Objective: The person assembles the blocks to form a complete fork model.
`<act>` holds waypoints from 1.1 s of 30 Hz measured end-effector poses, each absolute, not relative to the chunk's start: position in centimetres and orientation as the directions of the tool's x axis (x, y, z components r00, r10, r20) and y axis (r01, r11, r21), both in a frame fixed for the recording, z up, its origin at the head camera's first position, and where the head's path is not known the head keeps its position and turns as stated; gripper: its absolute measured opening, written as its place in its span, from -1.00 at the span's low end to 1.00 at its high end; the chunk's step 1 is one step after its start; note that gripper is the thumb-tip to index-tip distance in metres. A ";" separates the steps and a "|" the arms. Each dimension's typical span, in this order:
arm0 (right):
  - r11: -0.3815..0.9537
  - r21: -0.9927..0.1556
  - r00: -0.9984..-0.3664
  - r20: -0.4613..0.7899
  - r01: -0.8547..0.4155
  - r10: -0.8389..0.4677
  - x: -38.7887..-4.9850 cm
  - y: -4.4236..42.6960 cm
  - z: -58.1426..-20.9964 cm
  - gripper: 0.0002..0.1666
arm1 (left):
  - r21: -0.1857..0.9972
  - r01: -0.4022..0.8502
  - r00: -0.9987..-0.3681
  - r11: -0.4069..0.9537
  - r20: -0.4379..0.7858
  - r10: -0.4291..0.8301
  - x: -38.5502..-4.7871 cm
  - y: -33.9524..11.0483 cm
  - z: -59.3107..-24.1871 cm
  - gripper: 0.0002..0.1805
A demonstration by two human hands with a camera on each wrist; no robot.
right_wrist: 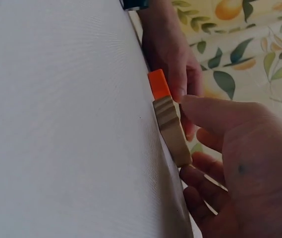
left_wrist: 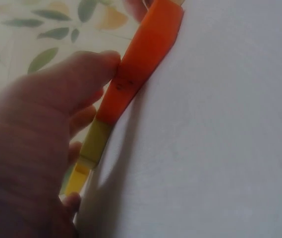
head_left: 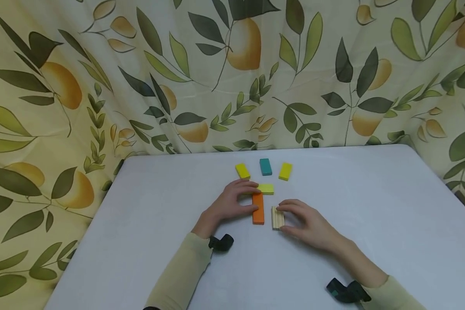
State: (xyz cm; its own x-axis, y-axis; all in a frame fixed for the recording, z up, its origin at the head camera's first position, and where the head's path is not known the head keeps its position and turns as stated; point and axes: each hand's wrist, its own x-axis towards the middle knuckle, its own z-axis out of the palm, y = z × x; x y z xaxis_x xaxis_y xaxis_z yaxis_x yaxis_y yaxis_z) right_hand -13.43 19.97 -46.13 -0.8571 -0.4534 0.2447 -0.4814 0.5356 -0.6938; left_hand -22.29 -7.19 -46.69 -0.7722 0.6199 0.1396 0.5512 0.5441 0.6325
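Observation:
An orange block [head_left: 258,216] lies lengthwise, its far end against a yellow-green block [head_left: 266,189] set crosswise. My left hand [head_left: 228,203] grips the orange block, thumb on its left side and fingertips at its far end by the yellow-green one. In the left wrist view the thumb of my left hand [left_wrist: 36,114] meets the orange face [left_wrist: 145,44]. To the right, my right hand [head_left: 314,226] holds a pale grooved wooden piece [head_left: 277,218] between thumb and fingers, a small gap from the orange block. The right wrist view shows the wooden piece [right_wrist: 173,129] beside my right hand [right_wrist: 254,148].
Beyond my hands lie a yellow block [head_left: 242,171] at left, a teal block [head_left: 265,167] in the middle and another yellow block [head_left: 285,171] at right. The white table [head_left: 139,224] ends at a leaf-patterned curtain [head_left: 232,99].

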 end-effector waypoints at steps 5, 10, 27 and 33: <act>0.550 -0.679 -0.849 0.221 -0.487 -0.480 -13.5 19.9 -46.2 -0.43 | 0.628 0.545 -0.774 0.555 0.123 0.621 -22.4 -7.2 -46.8 -0.57; 0.560 -0.652 -0.836 0.224 -0.510 -0.500 -13.5 19.8 -46.4 -0.43 | 0.623 0.538 -0.778 0.568 0.107 0.619 -22.3 -7.3 -46.8 -0.58; 0.579 -0.626 -0.838 0.252 -0.522 -0.484 -13.4 19.4 -46.0 -0.46 | 0.627 0.537 -0.779 0.565 0.110 0.617 -22.2 -7.3 -46.5 -0.59; 0.575 -0.630 -0.839 0.259 -0.522 -0.478 -13.1 19.1 -45.9 -0.48 | 0.626 0.540 -0.776 0.563 0.110 0.621 -22.3 -7.1 -46.7 -0.59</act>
